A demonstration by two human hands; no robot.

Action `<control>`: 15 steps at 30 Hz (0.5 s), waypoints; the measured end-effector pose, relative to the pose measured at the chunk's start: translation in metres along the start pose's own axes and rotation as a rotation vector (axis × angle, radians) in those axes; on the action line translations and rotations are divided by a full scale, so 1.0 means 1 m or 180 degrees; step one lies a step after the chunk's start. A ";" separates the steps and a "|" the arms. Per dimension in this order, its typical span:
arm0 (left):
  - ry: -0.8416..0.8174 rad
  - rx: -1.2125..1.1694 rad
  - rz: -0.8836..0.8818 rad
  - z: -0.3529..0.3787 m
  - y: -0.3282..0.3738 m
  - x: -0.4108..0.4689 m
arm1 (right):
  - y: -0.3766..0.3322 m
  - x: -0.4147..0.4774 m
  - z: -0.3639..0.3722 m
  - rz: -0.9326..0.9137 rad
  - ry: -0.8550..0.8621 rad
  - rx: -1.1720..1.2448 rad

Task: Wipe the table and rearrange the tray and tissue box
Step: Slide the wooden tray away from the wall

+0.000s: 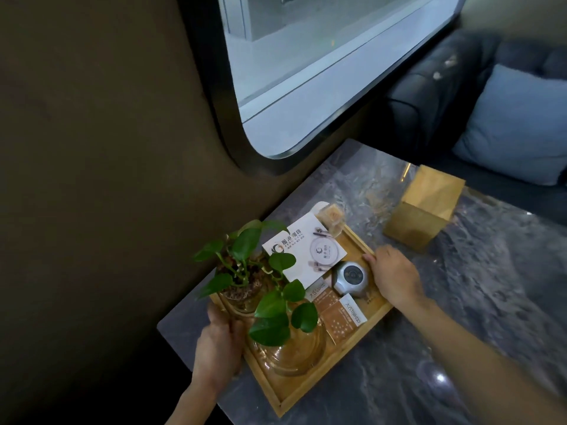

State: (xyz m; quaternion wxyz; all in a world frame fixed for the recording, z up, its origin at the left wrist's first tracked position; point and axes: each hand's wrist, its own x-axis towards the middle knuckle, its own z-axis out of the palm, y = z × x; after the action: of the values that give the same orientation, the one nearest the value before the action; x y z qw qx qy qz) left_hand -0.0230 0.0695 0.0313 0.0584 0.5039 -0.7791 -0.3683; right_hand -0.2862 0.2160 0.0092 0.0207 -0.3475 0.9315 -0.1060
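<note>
A wooden tray (pixel 310 383) sits at the left end of the grey marble table (pixel 478 286), close to the wall. My left hand (pixel 219 345) grips the tray's left rim and my right hand (pixel 392 274) grips its right rim. The tray carries a green plant in a glass bowl (pixel 245 271), an amber glass dish (pixel 294 354), a white menu card (pixel 303 250), a round silver device (pixel 351 277), packets (pixel 340 317) and a small clear box (pixel 331 220). A wooden tissue box (pixel 423 207) stands on the table beyond my right hand, apart from the tray.
A dark wall (pixel 107 179) with a rounded window (pixel 322 72) runs along the table's left side. A dark sofa (pixel 445 87) with a light blue cushion (pixel 518 124) lies behind the table's far end. Bare marble extends to the right of the tray.
</note>
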 end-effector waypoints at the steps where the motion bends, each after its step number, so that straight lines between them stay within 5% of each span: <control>1: -0.0033 0.0008 0.0056 0.002 0.004 -0.003 | 0.007 -0.007 -0.007 0.0072 -0.0021 -0.0007; 15: -0.0722 0.0005 0.0562 0.062 0.057 -0.055 | 0.109 -0.102 -0.051 0.1161 -0.0019 0.0137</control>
State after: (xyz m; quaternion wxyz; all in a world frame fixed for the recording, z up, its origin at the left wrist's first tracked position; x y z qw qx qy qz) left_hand -0.0676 0.1599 0.0380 0.0017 0.3886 -0.8223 -0.4158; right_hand -0.2847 0.3722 0.0327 0.0497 -0.1725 0.9765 -0.1193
